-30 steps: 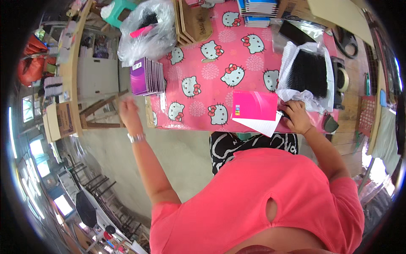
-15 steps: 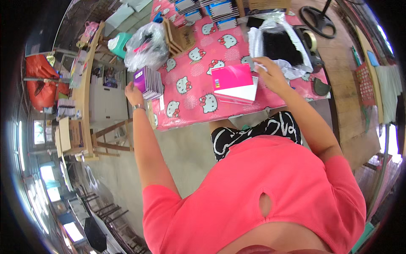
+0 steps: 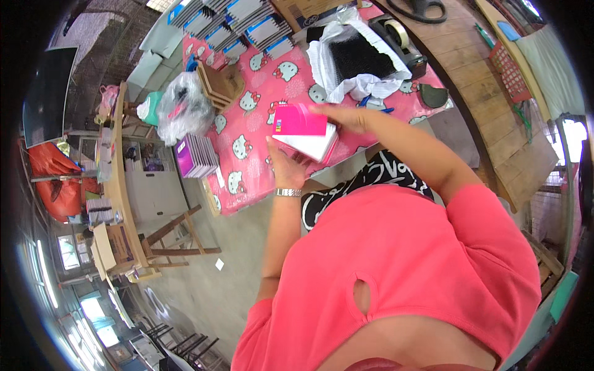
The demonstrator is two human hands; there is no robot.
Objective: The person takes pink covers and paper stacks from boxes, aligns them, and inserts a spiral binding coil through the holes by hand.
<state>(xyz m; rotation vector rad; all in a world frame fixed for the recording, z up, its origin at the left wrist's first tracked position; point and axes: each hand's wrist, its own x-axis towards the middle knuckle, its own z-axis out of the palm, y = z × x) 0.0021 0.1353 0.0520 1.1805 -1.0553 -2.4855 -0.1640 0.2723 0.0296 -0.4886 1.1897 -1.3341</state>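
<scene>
Item: pink stack of booklets [image 3: 304,131], at the table [image 3: 260,93] edge, 12 o'clock from my torso. Left hand [image 3: 286,167] cups its near side, fingers curled under; right hand [image 3: 346,117] lies flat on its far edge. I'd square the edges before lifting (bottom sheets look loose). A second ago my left hand was out by the purple books [image 3: 197,156].

A flat pink-and-white packet [image 3: 304,131] sits at centre, a purple packet stack [image 3: 197,156] at its nine o'clock, blue-and-white packet rows [image 3: 238,25] at eleven o'clock.
</scene>
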